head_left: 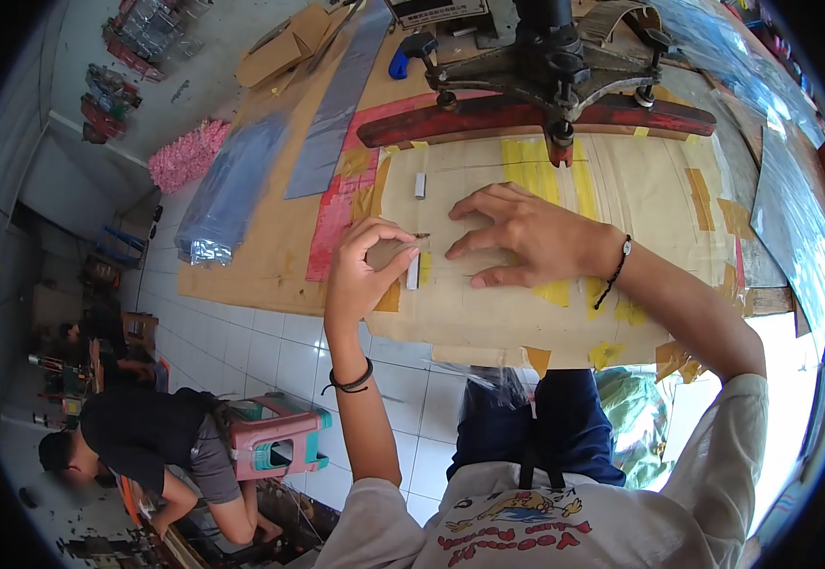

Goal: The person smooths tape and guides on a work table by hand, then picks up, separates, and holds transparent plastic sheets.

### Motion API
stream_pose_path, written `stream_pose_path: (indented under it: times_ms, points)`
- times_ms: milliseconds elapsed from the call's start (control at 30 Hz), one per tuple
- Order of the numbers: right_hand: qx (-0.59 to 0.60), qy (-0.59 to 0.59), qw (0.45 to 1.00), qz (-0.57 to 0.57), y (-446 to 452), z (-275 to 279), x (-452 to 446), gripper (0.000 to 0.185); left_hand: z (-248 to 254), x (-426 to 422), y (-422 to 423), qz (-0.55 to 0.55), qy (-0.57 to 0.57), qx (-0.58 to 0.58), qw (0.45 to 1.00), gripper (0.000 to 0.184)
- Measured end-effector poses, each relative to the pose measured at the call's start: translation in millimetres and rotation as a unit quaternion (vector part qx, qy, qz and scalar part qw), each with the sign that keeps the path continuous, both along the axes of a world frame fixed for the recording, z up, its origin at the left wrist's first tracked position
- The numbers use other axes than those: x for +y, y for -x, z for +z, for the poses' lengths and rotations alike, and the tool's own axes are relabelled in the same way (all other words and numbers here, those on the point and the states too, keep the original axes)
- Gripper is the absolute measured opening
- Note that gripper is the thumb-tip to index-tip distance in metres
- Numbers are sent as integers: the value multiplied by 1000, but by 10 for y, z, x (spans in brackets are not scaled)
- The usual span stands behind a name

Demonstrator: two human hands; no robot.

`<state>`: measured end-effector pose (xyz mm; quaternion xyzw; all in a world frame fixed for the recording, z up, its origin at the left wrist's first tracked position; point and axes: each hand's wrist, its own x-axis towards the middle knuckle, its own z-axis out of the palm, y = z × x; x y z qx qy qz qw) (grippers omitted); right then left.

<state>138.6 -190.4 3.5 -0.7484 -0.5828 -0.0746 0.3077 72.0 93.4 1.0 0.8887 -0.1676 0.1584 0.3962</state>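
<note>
Small dark piece (pixel 422 235), hard to make out: left hand (pixel 372 258) pinches it; right hand (pixel 517 235) spread.

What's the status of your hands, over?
Left hand: fingertips at small dark piece, grip unclear. Right hand: open over taped sheet. Nothing seen between hands.

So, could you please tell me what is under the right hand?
Under the right hand is the tan sheet, with yellow tape showing past the hand's edges. Whatever the palm and fingers cover is hidden, so I cannot describe that part.
</note>
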Motion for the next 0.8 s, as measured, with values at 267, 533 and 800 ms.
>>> stream_pose_path:
  times_ms: [267,533,800]
  points:
    - [-37,-24,995,93,118,-29,108,22,25,-66,29,19,-19,3,1000,11]
    - [-35,-37,994,101,117,-70,113,21,55,-118,32,21,-56,-1,998,7]
    - [19,-33,995,90,58,-77,73,18,57,-134,27,16,-69,-13,997,9]
